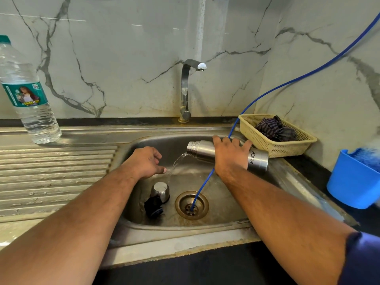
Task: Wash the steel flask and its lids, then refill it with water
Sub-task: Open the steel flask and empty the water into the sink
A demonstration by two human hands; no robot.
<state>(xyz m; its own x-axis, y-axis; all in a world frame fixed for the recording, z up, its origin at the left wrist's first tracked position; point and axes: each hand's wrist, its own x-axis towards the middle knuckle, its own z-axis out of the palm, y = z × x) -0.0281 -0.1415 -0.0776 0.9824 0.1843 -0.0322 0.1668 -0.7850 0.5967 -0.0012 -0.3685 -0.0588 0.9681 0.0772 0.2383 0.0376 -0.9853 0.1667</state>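
My right hand (229, 155) grips the steel flask (202, 150) round its middle and holds it on its side over the sink (224, 204), mouth pointing left. Water pours from the mouth into the basin. My left hand (147, 161) hovers beside the stream with loosely curled fingers, holding nothing, its fingertips at the falling water. On the basin floor to the left of the drain (191, 205) lie the steel cup lid (160, 191) and the black inner lid (153, 206), touching each other.
The tap (188, 87) stands behind the sink, not running. A thin blue tube (265, 93) runs from the upper right down into the drain. A plastic water bottle (24, 93) stands on the left drainboard. A yellow basket (265, 140) with cloth and a blue tub (351, 182) sit right.
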